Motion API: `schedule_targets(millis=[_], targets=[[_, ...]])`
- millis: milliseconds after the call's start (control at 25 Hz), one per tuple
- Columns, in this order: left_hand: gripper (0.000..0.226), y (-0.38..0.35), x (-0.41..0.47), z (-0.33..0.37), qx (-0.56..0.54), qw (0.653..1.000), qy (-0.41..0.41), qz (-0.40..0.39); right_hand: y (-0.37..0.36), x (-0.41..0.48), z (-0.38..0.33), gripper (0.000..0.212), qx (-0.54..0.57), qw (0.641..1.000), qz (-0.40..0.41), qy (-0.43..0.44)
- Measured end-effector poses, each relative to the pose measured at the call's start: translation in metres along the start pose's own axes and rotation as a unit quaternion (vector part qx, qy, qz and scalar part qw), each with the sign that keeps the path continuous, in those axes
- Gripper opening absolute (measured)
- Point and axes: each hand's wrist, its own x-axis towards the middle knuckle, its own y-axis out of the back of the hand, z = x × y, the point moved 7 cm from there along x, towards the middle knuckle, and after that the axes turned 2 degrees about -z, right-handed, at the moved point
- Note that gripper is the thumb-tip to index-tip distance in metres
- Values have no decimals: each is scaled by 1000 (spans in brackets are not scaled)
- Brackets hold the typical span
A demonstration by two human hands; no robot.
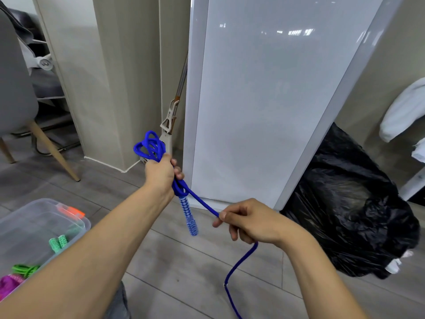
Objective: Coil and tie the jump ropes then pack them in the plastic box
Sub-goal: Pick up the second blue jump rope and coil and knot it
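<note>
At the far left a grey chair [16,93] on slanted wooden legs stands before a beige wall column [110,88]. In the lower-left corner the clear plastic box [46,204], with an orange latch [71,211], sits on the grey plank floor [184,272]. Inside it lie a green jump rope [25,270], its patterned handles [58,243] by the near wall, and a pink rope [9,284].

The left forearm crosses above the box's near corner. The left hand [161,173] is raised in mid-air, fingers curled tight round the bundled blue jump rope [149,146], whose loops stick out above the fist. Below the fist a turn of rope wraps the bundle, and one patterned blue handle [189,217] hangs down. Just behind the loops a long-handled cleaning tool [171,116] leans in the corner.

From the wrap a strand runs taut to the right hand [250,223], which pinches it between thumb and forefinger. The loose tail [239,270] drops below that hand and leaves the bottom edge. A tall glossy white panel [276,100] leans close behind both hands.

Right of it a full black rubbish bag [349,215] crowds the floor, and white cloth [404,111] hangs at the right edge. Open floor lies between box and bag, beneath the hands.
</note>
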Motion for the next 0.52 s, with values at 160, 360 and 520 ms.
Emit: schedule_targets(millis=[160, 360, 520], targets=[[8, -6, -6, 16, 85, 993, -77, -21, 41, -13, 26, 42, -94, 984, 103, -112], [8, -27, -25, -2, 296, 940, -101, -134, 63, -13, 8, 35, -44, 959, 278, -23], [18, -45, -53, -17, 385, 888, -106, -229, 42, 1, -1, 30, 53, 973, 223, 13]])
